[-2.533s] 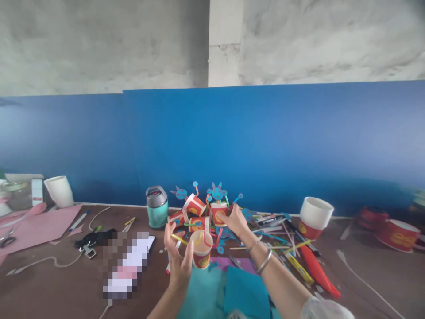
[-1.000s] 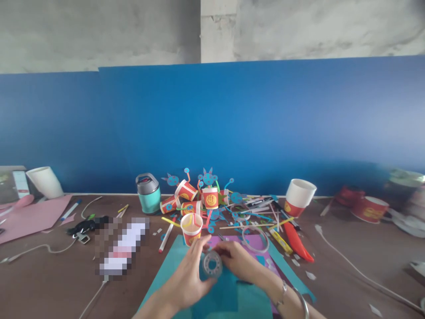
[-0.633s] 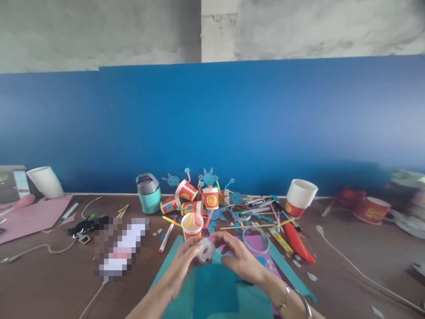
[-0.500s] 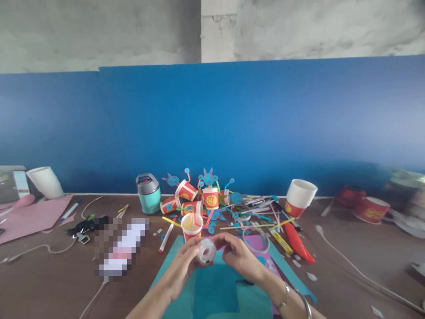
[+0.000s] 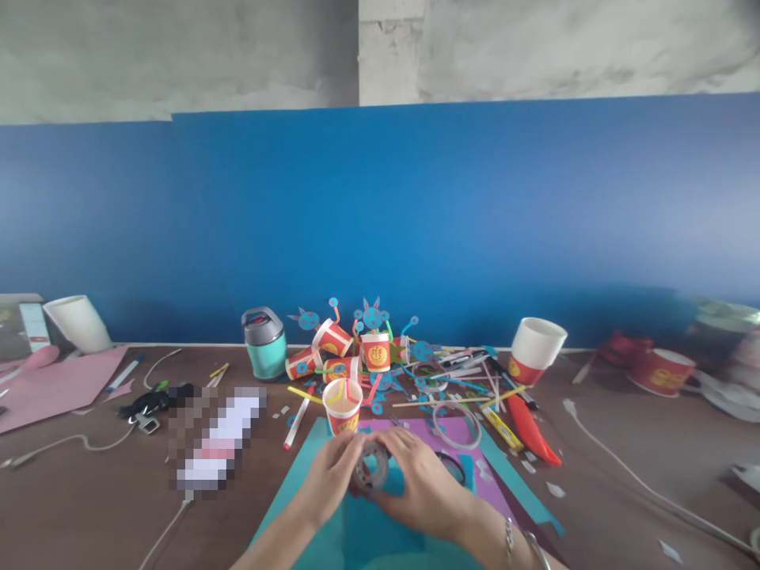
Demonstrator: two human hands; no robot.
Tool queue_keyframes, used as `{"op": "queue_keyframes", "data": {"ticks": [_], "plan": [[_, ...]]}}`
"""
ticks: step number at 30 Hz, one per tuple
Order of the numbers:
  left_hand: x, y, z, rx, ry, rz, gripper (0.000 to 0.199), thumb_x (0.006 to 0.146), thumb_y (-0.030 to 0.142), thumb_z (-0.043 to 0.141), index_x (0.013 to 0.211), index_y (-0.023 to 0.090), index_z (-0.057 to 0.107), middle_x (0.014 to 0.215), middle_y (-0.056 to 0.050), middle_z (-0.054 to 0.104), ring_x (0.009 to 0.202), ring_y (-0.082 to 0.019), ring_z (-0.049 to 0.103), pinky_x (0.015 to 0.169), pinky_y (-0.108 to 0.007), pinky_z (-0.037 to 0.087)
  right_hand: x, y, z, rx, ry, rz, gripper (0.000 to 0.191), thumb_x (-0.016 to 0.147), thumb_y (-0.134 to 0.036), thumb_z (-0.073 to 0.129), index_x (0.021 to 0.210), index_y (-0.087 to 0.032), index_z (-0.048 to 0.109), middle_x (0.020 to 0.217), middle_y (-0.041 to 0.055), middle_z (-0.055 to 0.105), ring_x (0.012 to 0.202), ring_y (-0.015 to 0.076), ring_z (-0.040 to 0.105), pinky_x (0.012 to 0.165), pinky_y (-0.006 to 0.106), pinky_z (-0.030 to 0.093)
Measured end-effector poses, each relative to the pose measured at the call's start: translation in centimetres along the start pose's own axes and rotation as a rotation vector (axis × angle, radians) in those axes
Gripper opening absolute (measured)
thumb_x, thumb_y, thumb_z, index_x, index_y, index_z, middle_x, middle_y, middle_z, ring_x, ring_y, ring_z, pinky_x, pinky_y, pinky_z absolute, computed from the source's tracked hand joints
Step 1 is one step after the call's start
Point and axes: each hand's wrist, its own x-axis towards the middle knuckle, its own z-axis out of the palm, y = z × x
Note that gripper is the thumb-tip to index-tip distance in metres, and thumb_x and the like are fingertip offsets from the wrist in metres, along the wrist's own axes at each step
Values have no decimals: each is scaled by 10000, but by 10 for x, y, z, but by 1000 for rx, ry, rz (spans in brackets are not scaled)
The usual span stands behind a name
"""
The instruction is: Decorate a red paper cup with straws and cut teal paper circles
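Observation:
A small roll of clear tape (image 5: 373, 467) is held up between both hands, above the blue-green paper (image 5: 380, 522). My left hand (image 5: 336, 467) grips it from the left, thumb and fingers closed at its edge. My right hand (image 5: 419, 475) curves around the right side, fingers on top and thumb below. Just beyond the hands stands a red and white paper cup (image 5: 343, 410) with yellow straws sticking out. A dark looped handle (image 5: 452, 467), probably of scissors, lies right of my right hand on purple paper (image 5: 492, 487).
Behind lie several decorated cups (image 5: 376, 352), straws and paper scraps. A teal flask (image 5: 265, 348) stands back left, stacked white cups (image 5: 537, 348) back right. A red pouch-like thing (image 5: 533, 431), a larger tape ring (image 5: 456, 425) and a white cable (image 5: 641, 475) lie rightward.
The tape roll has turned and tilted between my hands. My right hand has closed in from beside it to wrap its right side. The looped dark handle shows more now.

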Motion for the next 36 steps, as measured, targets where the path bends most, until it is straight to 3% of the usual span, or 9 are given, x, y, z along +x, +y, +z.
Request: {"op": "queue_keyframes", "data": {"ticks": [4, 8, 14, 17, 21, 24, 26, 30, 36], "plan": [[-1, 10, -13, 451, 46, 114, 454, 915, 495, 427, 550, 225, 441, 472, 37, 377, 469, -139, 435, 483, -244, 268, 1, -1, 7, -95, -51, 63, 498, 645, -291, 745, 1117, -199, 620, 1091, 104, 656, 1022, 298, 599, 916, 417, 465], [0, 16, -21, 661, 83, 124, 341, 901, 427, 444, 640, 215, 505, 526, 22, 473, 508, -142, 458, 516, -244, 273, -3, 3, 16, -220, -96, 108, 416, 659, -349, 751, 1028, -180, 666, 1022, 97, 642, 971, 285, 590, 886, 394, 464], [2, 14, -25, 590, -173, 48, 164, 815, 353, 569, 805, 200, 626, 711, 8, 615, 585, -141, 502, 552, -235, 344, -7, 7, 18, -248, -144, 139, 507, 676, -452, 772, 1100, -194, 674, 1079, 97, 630, 1027, 286, 582, 933, 398, 445], [0, 12, -26, 573, -283, -7, 427, 651, 322, 745, 1044, 205, 625, 914, -11, 652, 700, -167, 553, 637, -249, 414, -5, 6, 11, -194, -146, 127, 566, 642, -455, 802, 1124, -189, 668, 1103, 102, 642, 1058, 289, 585, 973, 408, 431], [-4, 10, -24, 610, -377, -46, 657, 548, 294, 825, 1154, 227, 581, 1087, -26, 641, 837, -205, 584, 747, -274, 444, 4, 14, -12, -66, -160, 69, 527, 679, -358, 762, 1158, -164, 661, 1098, 109, 681, 1011, 270, 623, 891, 365, 488], [-5, 10, -22, 642, -381, -61, 583, 580, 247, 784, 1126, 225, 581, 1118, -28, 627, 895, -213, 588, 812, -285, 444, 11, 30, -42, -39, -16, 206, 279, 788, -241, 591, 1022, -170, 724, 956, 76, 747, 839, 216, 671, 762, 302, 508], [-6, 10, -20, 650, -389, -42, 500, 611, 223, 738, 1088, 227, 589, 1111, -25, 622, 920, -209, 586, 839, -282, 442, 14, 44, -65, -139, 122, 328, 284, 825, -240, 520, 986, -174, 744, 942, 83, 768, 839, 225, 691, 773, 309, 499], [-7, 8, -16, 658, -397, 16, 463, 636, 225, 696, 1088, 232, 593, 1098, -24, 607, 921, -195, 580, 842, -268, 444, 10, 72, -101, -294, 180, 477, 293, 815, -221, 496, 903, -180, 773, 848, 80, 780, 809, 233, 702, 741, 295, 486], [-9, 6, -13, 663, -385, 35, 424, 652, 259, 679, 1068, 261, 596, 1016, 4, 640, 861, -184, 585, 781, -257, 449, 8, 89, -111, -359, 186, 529, 323, 798, -164, 475, 905, -186, 779, 910, 80, 781, 869, 235, 697, 769, 290, 470]]}}
